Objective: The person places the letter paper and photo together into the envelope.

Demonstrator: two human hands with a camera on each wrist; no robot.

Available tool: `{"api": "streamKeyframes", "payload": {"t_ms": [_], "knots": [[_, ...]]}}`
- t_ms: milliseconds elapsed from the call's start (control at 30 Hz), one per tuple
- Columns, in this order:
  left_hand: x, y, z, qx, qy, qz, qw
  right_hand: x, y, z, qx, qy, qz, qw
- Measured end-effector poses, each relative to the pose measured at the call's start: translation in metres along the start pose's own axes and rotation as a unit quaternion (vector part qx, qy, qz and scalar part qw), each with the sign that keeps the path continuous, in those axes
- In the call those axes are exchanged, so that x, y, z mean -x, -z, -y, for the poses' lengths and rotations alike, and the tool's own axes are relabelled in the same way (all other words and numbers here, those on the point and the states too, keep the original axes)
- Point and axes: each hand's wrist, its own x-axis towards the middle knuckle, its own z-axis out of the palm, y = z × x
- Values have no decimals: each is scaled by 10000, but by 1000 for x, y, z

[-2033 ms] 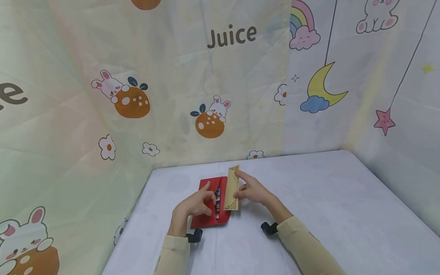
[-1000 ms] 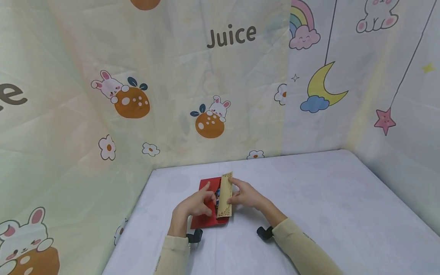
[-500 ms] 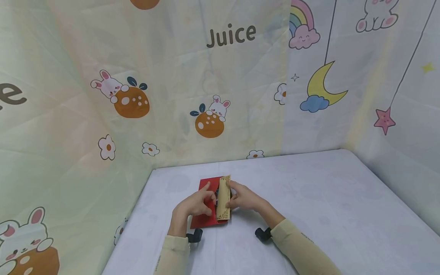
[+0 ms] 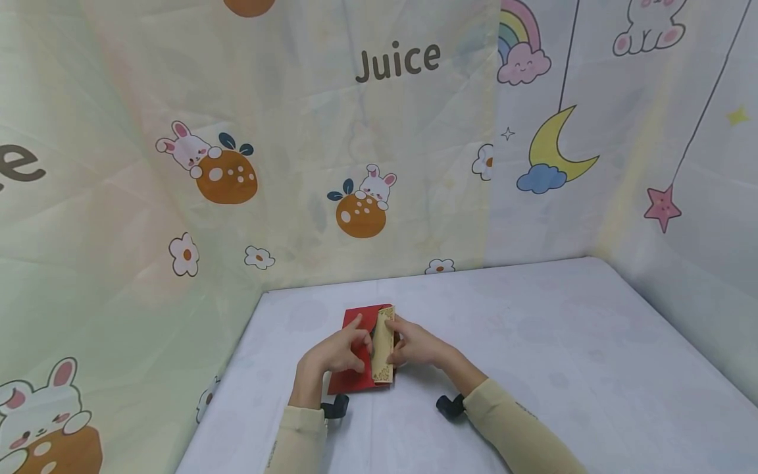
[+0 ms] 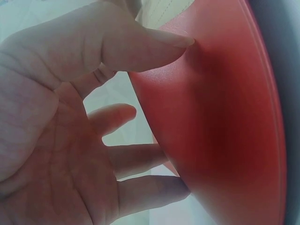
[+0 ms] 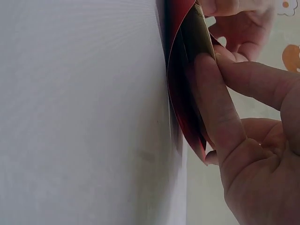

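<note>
A red envelope (image 4: 346,382) lies on the white table, its mouth bowed apart along the right side. My left hand (image 4: 333,353) pinches its edge; in the left wrist view the thumb presses the smooth red panel (image 5: 229,112) and other fingers reach behind the rim. A long cream-gold card (image 4: 381,352) with patterned ends stands at the mouth, partly inside. My right hand (image 4: 419,343) pinches this card by its right edge. In the right wrist view, the card (image 6: 197,35) sits within the curved red opening, thumb and finger close to it. Colourful contents of the envelope are now mostly hidden.
The white tabletop (image 4: 533,368) stretches to the right of the envelope. Printed cloth walls (image 4: 296,217) with rabbits and flowers rise behind and at both sides. Black wrist cameras (image 4: 335,407) hang below each hand.
My right hand has carried the card left and slightly down, from beside the envelope into its mouth, covering the colourful contents. My left hand has stayed in place.
</note>
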Motion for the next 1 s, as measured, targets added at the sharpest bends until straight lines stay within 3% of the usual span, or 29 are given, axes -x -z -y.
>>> {"api": "streamKeyframes", "payload": {"t_ms": [333,1000], "knots": [[-1,1,-1,61,139,3,9999,-2,-4,3,237,117,27,9996],[-1,0,0,31,58,0,10000,-3,-10,6,459,68,-97,9989]]}}
